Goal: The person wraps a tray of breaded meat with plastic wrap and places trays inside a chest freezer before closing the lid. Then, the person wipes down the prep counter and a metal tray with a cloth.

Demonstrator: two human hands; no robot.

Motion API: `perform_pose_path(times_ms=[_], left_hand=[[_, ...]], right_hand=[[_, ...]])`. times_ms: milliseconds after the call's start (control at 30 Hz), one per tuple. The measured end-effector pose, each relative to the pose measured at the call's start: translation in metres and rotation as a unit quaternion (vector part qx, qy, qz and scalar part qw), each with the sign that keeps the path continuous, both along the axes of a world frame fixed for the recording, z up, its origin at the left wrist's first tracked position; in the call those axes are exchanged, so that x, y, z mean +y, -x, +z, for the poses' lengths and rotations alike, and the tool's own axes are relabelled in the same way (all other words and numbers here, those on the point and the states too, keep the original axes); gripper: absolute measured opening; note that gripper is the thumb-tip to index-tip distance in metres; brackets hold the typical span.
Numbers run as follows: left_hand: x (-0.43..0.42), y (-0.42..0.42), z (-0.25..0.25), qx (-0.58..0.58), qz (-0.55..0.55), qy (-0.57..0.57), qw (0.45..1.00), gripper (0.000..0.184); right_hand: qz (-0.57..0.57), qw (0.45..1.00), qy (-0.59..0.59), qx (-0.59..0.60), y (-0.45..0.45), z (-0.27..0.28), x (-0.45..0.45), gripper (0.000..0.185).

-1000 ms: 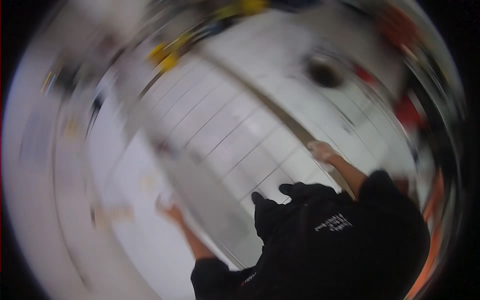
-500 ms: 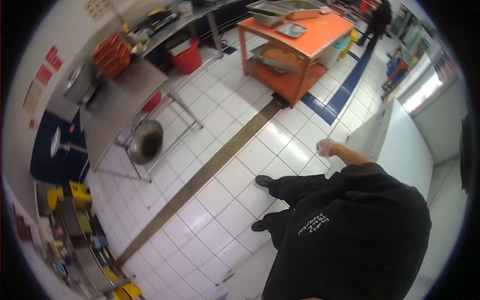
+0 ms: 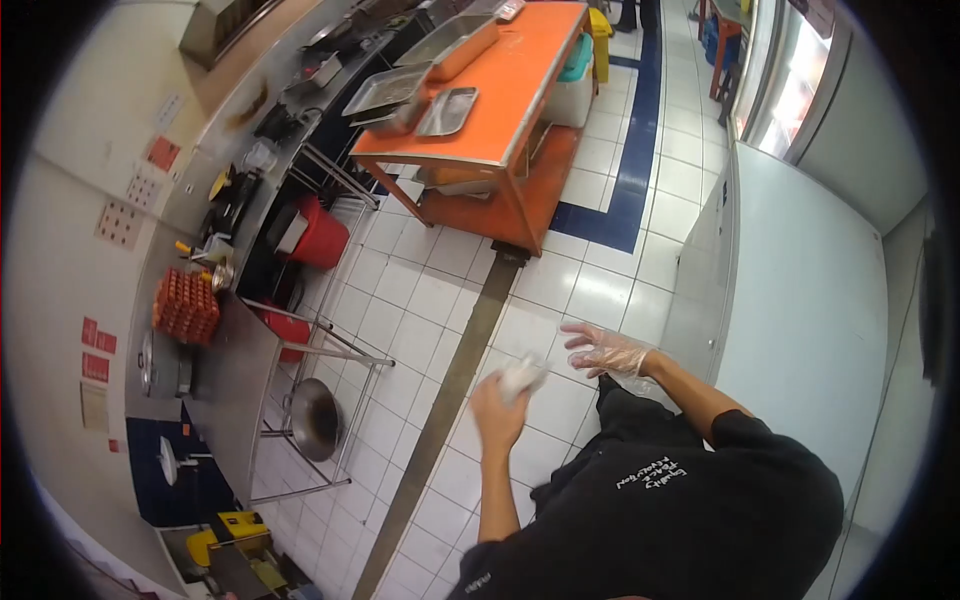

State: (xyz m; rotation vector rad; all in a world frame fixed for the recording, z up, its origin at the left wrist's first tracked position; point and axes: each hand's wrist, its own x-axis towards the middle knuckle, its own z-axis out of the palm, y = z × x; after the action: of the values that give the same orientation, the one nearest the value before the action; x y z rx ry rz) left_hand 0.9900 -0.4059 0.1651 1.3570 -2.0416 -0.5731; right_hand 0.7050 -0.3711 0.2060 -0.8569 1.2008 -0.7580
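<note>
My left hand (image 3: 496, 418) is bare and closed around a crumpled whitish thing (image 3: 522, 378), blurred by motion; I cannot make out what it is. Just to the right, my right hand (image 3: 612, 352) wears a clear, loose plastic glove (image 3: 630, 360). Its fingers are spread and nothing shows between them. Both hands are raised in front of my body, above the tiled floor (image 3: 540, 320), with a gap between them.
An orange table (image 3: 525, 50) bearing metal trays (image 3: 448, 112) stands ahead. At left is a steel table (image 3: 235, 390) with red egg trays (image 3: 185, 305); a wok (image 3: 315, 420) leans below. A white cabinet (image 3: 800, 300) borders my right. A drain channel (image 3: 440, 435) crosses the floor.
My left hand has come into view with the whitish thing. My gloved right hand has moved inward and its fingers have spread. The view has turned, and the orange table appears farther left.
</note>
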Motion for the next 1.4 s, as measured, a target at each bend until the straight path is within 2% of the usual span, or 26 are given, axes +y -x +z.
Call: perform_pose_path(times_ms=[33,100,133,167,200,233,267,333,400,433,567,633,733,800,833,867,933,967,1033,1067,1133,1167,1200,1267,1400], left_hand=[[-0.016,0.046,0.001,0.031,-0.046,-0.035,0.998,0.053],[-0.037,0.136,0.026,0.054,-0.119,-0.144,0.981,0.057],[-0.044,0.169,0.025,0.047,-0.16,-0.139,0.976,0.057],[-0.05,0.199,0.026,0.043,-0.201,-0.134,0.969,0.058],[-0.058,0.223,0.028,0.044,-0.195,-0.136,0.97,0.058],[-0.066,0.244,0.029,0.025,-0.239,-0.14,0.961,0.057],[-0.073,0.263,0.029,0.006,-0.282,-0.143,0.949,0.057],[-0.092,0.29,0.016,0.009,-0.313,-0.119,0.942,0.054],[-0.118,0.316,0.016,0.011,-0.391,-0.156,0.907,0.053],[-0.134,0.327,0.017,0.016,-0.391,-0.17,0.904,0.053],[-0.245,0.358,-0.046,0.102,-0.295,-0.228,0.922,0.047],[-0.326,0.367,-0.072,0.136,-0.241,-0.214,0.937,0.043],[-0.461,0.373,-0.091,0.209,-0.15,-0.223,0.94,0.037],[-0.55,0.376,-0.087,0.174,-0.076,-0.144,0.971,0.034],[-0.602,0.376,-0.096,0.148,-0.039,-0.106,0.983,0.034],[-0.644,0.372,-0.108,0.117,0.001,-0.076,0.99,0.034],[-0.718,0.371,-0.103,0.148,0.027,-0.064,0.987,0.036],[-0.757,0.38,-0.107,0.149,0.034,-0.069,0.986,0.036],[-0.836,0.383,-0.119,0.032,0.036,0.034,0.998,0.051],[-0.85,0.385,-0.117,0.029,0.045,0.033,0.998,0.051],[-0.876,0.405,-0.111,-0.059,0.092,-0.022,0.994,0.071],[-0.89,0.409,-0.121,-0.075,0.103,-0.043,0.991,0.086],[-0.9,0.415,-0.116,-0.076,0.113,-0.045,0.99,0.086],[-0.905,0.426,-0.106,-0.119,0.128,-0.152,0.973,0.086],[-0.911,0.434,-0.108,-0.138,0.168,-0.148,0.965,0.084]], right_hand=[[-0.002,1.0,-0.008,-0.015,0.019,-0.002,-0.002,0.078],[-0.084,0.992,0.06,-0.068,0.052,-0.004,-0.013,0.085],[-0.078,0.993,0.057,-0.073,0.07,-0.008,-0.019,0.085],[-0.128,0.984,0.051,-0.113,0.09,-0.014,-0.019,0.082],[-0.177,0.972,0.044,-0.151,0.109,-0.023,-0.019,0.078],[-0.235,0.958,0.049,-0.156,0.125,-0.044,-0.021,0.068],[-0.231,0.959,0.047,-0.155,0.144,-0.055,-0.019,0.068],[-0.312,0.941,-0.055,-0.12,0.178,-0.069,-0.017,0.06],[-0.335,0.935,-0.068,-0.09,0.206,-0.072,-0.019,0.058],[-0.361,0.927,-0.075,-0.063,0.221,-0.073,-0.024,0.057],[-0.412,0.906,-0.097,-0.006,0.272,-0.063,-0.075,0.059],[-0.424,0.903,-0.014,0.064,0.29,-0.046,-0.118,0.048],[-0.385,0.918,-0.062,0.069,0.359,-0.101,-0.174,0.049],[-0.392,0.913,-0.103,0.04,0.389,-0.09,-0.223,0.048],[-0.402,0.905,-0.142,0.0,0.403,-0.083,-0.252,0.047],[-0.396,0.906,-0.149,0.009,0.415,-0.075,-0.275,0.047],[-0.438,0.889,-0.122,-0.054,0.439,-0.061,-0.327,0.046],[-0.432,0.892,-0.127,-0.05,0.449,-0.048,-0.35,0.046],[-0.457,0.887,-0.069,0.023,0.468,-0.022,-0.414,0.051],[-0.448,0.891,-0.071,0.021,0.478,-0.025,-0.432,0.051],[-0.366,0.916,0.003,0.166,0.521,-0.052,-0.449,0.043],[-0.284,0.924,0.05,0.25,0.552,-0.085,-0.456,0.05],[-0.211,0.914,0.103,0.332,0.582,-0.117,-0.463,0.058],[-0.344,0.924,-0.034,0.167,0.578,-0.087,-0.511,0.058],[-0.309,0.942,-0.034,0.125,0.607,-0.072,-0.614,0.046]])
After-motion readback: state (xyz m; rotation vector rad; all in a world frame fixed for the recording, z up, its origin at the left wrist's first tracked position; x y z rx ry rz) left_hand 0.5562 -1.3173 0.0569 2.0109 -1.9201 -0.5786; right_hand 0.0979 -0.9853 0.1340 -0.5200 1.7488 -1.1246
